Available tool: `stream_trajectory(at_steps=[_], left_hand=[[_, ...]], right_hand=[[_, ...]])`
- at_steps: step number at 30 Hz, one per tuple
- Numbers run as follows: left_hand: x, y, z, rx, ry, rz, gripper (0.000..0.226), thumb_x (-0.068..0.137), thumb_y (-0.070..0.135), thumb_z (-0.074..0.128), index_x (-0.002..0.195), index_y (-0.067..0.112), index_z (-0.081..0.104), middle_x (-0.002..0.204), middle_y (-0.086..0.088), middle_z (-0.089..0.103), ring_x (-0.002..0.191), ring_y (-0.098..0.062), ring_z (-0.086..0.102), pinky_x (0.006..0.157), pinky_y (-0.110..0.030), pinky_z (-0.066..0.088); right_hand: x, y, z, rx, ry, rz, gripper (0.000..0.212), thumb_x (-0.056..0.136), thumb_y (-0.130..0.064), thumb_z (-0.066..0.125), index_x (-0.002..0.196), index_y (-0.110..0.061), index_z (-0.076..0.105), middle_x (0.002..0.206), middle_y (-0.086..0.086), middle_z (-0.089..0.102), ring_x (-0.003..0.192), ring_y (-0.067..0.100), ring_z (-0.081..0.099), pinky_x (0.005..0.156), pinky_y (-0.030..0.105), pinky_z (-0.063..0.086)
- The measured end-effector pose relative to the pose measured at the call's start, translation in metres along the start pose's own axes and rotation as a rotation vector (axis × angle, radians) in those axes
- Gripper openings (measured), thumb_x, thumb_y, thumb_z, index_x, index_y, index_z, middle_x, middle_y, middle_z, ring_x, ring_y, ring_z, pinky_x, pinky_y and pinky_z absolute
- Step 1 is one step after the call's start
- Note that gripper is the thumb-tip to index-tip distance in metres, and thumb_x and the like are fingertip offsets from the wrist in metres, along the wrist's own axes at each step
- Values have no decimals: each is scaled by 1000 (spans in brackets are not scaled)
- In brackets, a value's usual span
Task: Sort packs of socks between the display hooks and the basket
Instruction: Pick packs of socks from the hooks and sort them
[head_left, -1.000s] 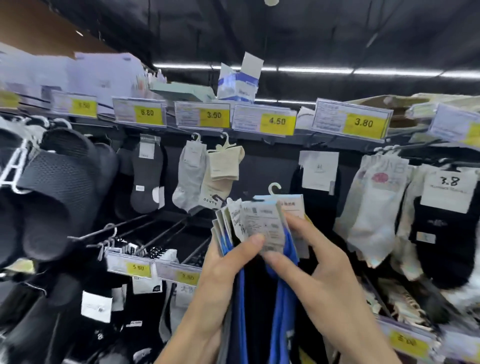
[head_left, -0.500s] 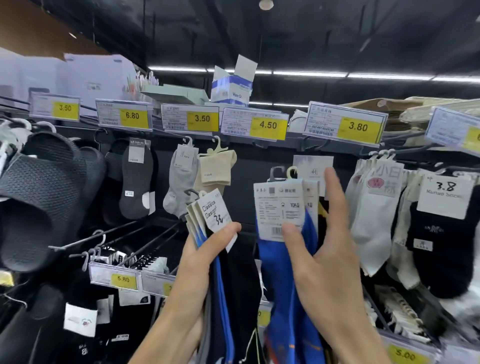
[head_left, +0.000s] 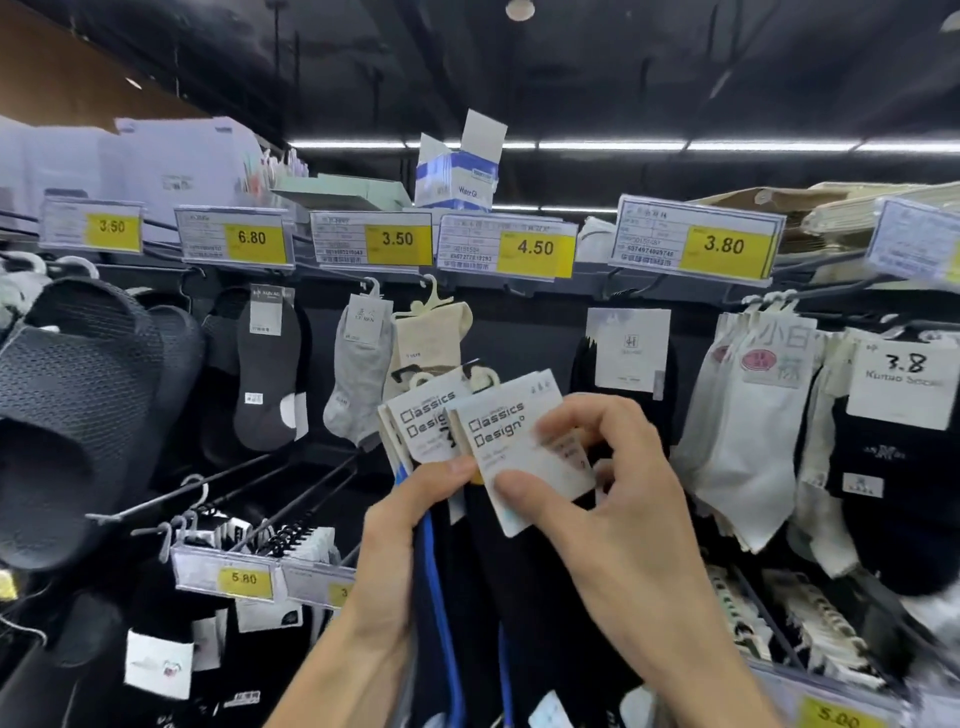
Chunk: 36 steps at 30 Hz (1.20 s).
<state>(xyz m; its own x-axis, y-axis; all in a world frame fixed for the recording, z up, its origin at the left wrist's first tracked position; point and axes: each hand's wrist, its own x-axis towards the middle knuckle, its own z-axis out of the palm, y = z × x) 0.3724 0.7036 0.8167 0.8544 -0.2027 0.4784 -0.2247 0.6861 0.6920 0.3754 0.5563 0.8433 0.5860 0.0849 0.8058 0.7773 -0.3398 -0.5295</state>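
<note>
A shop aisle: yellow price tags line the shelf edge, socks hang from hooks, probably slippers at left.

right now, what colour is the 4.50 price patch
Yellow: the 4.50 price patch shows best in the head view.

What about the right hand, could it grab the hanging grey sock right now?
Probably not yet. The right hand pinches a sock pack by its card, and the left hand with its packs sits between it and the grey sock.
</note>
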Motion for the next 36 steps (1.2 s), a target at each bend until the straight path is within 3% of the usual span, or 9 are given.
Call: stream_trajectory(at_steps=[3,5,7,12,15,18,23,30,36], left_hand=[[8,8,-12,25,-9,-20,51,71,27,77,119,8,72,120,-20,71,106,-31,71,82,-35,58],[11,21,-30,173,-65,50,25,92,13,62,111,-1,68,83,-23,76,84,-9,76,77,-16,55],[6,29,-41,324,-16,55,16,101,0,48,92,2,62,39,-7,62,46,8,64,51,-3,44],[29,37,-43,158,-28,6,41,79,18,70,119,8,72,118,-18,72,106,-30,72,86,-36,58],[44,42,-56,381,60,-29,34,91,15,63,122,3,69,79,-5,79,75,-7,76,89,-34,57],[39,47,-66,197,121,2,30,75,21,67,100,10,80,101,-13,78,85,-23,77,70,-30,60],[38,52,-69,157,127,-21,27,75,23,66,94,13,81,105,-14,77,85,-24,76,67,-29,60],[38,52,-66,112,111,-42,33,71,20,72,103,14,79,110,-17,75,91,-28,76,69,-29,60],[38,52,-69,99,115,-52,33,75,22,69,105,11,78,110,-18,75,90,-28,76,68,-29,60]], right_hand=[[19,9,0,201,13,120,64,68,-15,89,110,-49,53,106,-21,68,94,-3,66,73,8,51],[30,12,-1,340,-5,173,67,66,-14,88,118,-40,55,104,-11,74,94,5,72,76,18,58],[37,14,3,443,-23,206,57,65,-22,82,118,-27,62,107,-4,76,99,15,73,81,29,61],[37,20,26,410,-186,185,35,86,-17,72,120,-23,67,112,-2,76,104,15,72,85,25,58],[46,28,31,407,-179,200,32,87,-17,72,118,-22,68,112,0,75,105,19,72,86,30,59],[77,47,31,358,42,258,23,91,-13,66,113,-21,67,107,0,77,101,18,73,88,37,58],[142,86,40,191,192,323,27,96,-6,58,123,-5,59,111,13,72,102,33,70,90,48,57],[176,118,54,152,94,200,51,100,-6,56,147,-12,39,116,-3,67,95,0,69,77,19,55],[192,132,65,93,57,193,61,98,-7,59,153,-17,33,118,-5,66,96,-5,68,78,16,56]])
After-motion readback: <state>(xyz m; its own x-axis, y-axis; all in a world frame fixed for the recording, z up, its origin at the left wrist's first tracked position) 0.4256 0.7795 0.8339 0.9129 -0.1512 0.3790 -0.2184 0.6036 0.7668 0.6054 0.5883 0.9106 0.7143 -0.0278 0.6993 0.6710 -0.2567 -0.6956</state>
